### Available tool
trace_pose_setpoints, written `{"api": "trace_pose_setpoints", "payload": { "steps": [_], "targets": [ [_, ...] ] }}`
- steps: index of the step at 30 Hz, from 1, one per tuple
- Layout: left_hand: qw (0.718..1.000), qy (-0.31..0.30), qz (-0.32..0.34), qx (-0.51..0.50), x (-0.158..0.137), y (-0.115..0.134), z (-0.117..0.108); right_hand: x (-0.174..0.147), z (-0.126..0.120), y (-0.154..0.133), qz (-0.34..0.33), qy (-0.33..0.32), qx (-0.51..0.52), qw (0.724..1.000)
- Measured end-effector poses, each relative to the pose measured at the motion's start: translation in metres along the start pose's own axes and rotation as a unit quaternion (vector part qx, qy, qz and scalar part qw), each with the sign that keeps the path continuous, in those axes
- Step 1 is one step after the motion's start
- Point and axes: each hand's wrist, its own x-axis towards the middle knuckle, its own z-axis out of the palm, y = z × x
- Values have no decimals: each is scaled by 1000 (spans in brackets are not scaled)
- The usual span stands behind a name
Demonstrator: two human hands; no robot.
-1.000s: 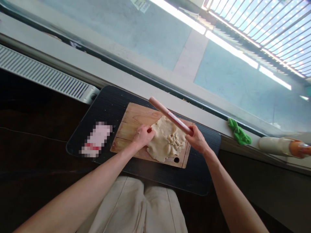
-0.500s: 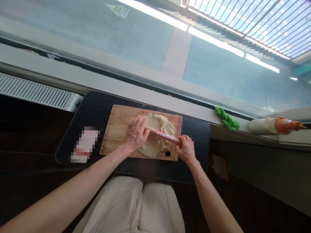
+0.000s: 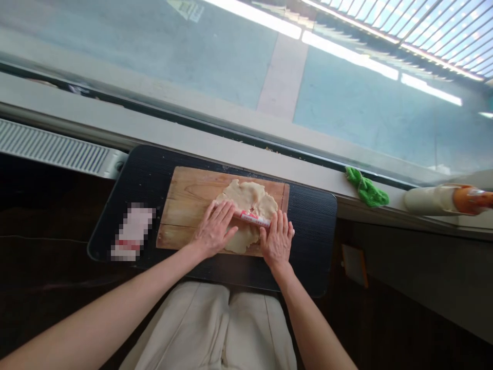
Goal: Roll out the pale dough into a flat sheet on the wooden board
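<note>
A ragged, flattened sheet of pale dough (image 3: 246,192) lies on a wooden cutting board (image 3: 185,198). Across the dough rests a slim rolling pin (image 3: 252,217) with a red and white printed label. My left hand (image 3: 213,229) lies flat over the pin's left end, fingers stretched out and thumb apart. Over the right end, my right hand (image 3: 278,239) is also flat with its fingers extended. Both palms hide the pin's ends and part of the near dough edge.
The board sits on a black table (image 3: 311,236) with a blurred-out pinkish item (image 3: 133,231) at its left. Beyond is a windowsill (image 3: 215,146) with a green cloth (image 3: 367,189) and a white bottle-like container (image 3: 429,200). A radiator (image 3: 57,149) stands left.
Both hands have changed from gripping the rolling pin to lying flat on it. The pin has come a little toward me, and its label has turned. My right hand has shifted left.
</note>
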Motion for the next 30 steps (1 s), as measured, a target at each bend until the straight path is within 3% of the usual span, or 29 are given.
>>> {"api": "trace_pose_setpoints", "payload": {
  "steps": [3,6,8,10,14,16,18,21,23,25,28,30],
  "targets": [
    [1000,-3,-12,3,9,0,3,8,1,2,-5,-6,-1,1000],
    [998,-11,-63,3,70,-4,3,67,-3,11,37,-10,-6,999],
    [997,-8,-77,7,95,-5,2,90,-6,14,54,-8,-9,998],
    [998,-1,-62,12,82,-3,2,77,-7,12,40,-3,-8,999],
    [1000,-24,5,8,-3,3,1,-6,-1,-1,-19,-27,5,999],
    [1000,-29,-2,10,-14,3,2,-17,1,-3,-26,-37,5,999],
    [999,-27,-12,15,15,0,2,10,0,1,-10,-35,-2,999],
    [999,-29,-44,15,82,-5,2,74,-4,11,42,-29,-13,999],
    [998,-30,-56,13,96,-6,0,85,-6,12,55,-27,-9,998],
    [999,-25,-34,12,70,-4,0,57,-4,6,32,-22,4,999],
    [999,-33,14,4,4,-1,0,-7,2,-6,-11,-28,30,999],
    [1000,-27,15,-2,-9,-1,1,-19,4,-7,-23,-30,32,999]
  ]
}}
